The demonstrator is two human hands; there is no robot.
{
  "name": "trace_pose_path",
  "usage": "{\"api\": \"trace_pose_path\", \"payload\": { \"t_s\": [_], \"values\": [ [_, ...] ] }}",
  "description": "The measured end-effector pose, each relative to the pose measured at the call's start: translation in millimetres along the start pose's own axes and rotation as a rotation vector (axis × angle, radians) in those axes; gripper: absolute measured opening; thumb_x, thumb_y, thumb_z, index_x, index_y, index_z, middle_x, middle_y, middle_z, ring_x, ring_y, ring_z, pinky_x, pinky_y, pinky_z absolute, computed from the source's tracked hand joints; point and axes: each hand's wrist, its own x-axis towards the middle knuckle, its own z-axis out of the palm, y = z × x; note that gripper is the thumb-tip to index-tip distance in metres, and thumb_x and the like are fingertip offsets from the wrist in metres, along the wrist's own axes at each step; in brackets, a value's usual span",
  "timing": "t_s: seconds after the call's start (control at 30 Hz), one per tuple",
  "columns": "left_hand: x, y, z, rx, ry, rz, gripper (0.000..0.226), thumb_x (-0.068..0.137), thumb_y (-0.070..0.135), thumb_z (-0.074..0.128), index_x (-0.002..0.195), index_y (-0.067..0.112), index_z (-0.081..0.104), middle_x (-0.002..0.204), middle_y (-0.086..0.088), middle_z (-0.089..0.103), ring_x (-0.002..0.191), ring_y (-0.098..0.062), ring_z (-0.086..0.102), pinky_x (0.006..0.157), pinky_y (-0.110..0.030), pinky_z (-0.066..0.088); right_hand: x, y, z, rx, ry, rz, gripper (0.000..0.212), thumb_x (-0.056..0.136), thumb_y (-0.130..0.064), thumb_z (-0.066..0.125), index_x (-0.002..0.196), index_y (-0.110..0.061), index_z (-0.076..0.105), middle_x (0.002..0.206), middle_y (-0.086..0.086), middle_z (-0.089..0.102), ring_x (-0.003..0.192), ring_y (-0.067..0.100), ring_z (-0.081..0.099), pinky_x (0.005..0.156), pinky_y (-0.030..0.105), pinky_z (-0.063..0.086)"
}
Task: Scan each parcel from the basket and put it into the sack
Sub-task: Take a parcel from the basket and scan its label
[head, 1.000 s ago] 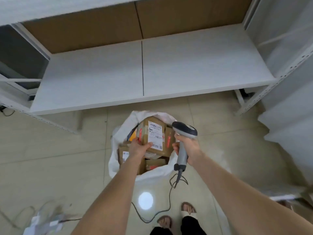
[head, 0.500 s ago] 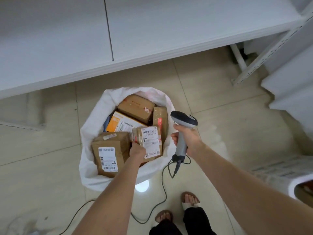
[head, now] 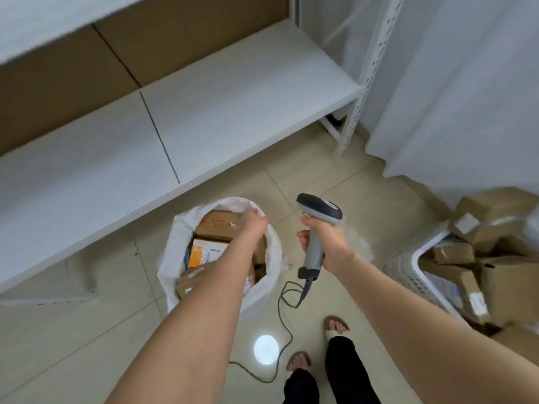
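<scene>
Parcels (head: pixel 217 225) fill the sack (head: pixel 172 252) on the floor (head: pixel 87 322); more wait in the basket (head: pixel 415 259). Right hand (head: pixel 328 243) grips the scanner (head: pixel 319 207); left hand (head: pixel 253 221) hangs over the sack's far rim, fingers hidden.

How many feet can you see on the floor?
2. The left foot is at the bottom, beside the bright spot; the right foot is a bit ahead, right of it. Both wear sandals.

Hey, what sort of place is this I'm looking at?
Probably a parcel sorting or storage room: a white sack on the tiled floor holds labelled cardboard parcels, a white basket at the right holds more, a corded barcode scanner is held up, and white metal shelving stands behind.
</scene>
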Motion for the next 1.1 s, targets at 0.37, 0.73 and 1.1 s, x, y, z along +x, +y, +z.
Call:
{"api": "trace_pose_path", "payload": {
  "t_s": [0.37,0.73,1.1],
  "values": [
    [-151.7,142.0,118.6,0.18,-0.164,0.3,0.053,0.089,0.01,0.061,0.139,0.005,0.044,0.14,-0.017,0.049,0.127,-0.032,0.047,0.105,-0.039,0.042,-118.9,-54.5,-172.2,0.262,0.203,-0.093,0.015,0.091,-0.018,0.065,0.086,-0.007,0.057,0.057,0.007,0.058,0.048,0.015,0.053,0.046,0.021,0.045],
    [-325.8,187.8,352.5,0.282,-0.31,0.404,0.053,0.09,0.014,0.062,0.139,0.007,0.042,0.134,-0.015,0.051,0.121,-0.032,0.051,0.103,-0.041,0.044,-183.4,-34.9,-435.0,0.519,0.302,-0.087,0.018,0.089,-0.018,0.068,0.095,-0.002,0.064,0.068,0.009,0.061,0.055,0.016,0.057,0.052,0.024,0.05],
    [-348.3,185.4,539.1,0.438,-0.4,0.384,0.058,0.09,0.018,0.065,0.141,0.008,0.04,0.14,-0.013,0.048,0.126,-0.029,0.047,0.106,-0.041,0.042,-122.6,-1.3,-620.8,0.696,0.422,-0.039,0.023,0.086,-0.025,0.072,0.099,-0.006,0.066,0.072,0.006,0.067,0.062,0.016,0.062,0.085,0.036,0.055]
  ]
}}
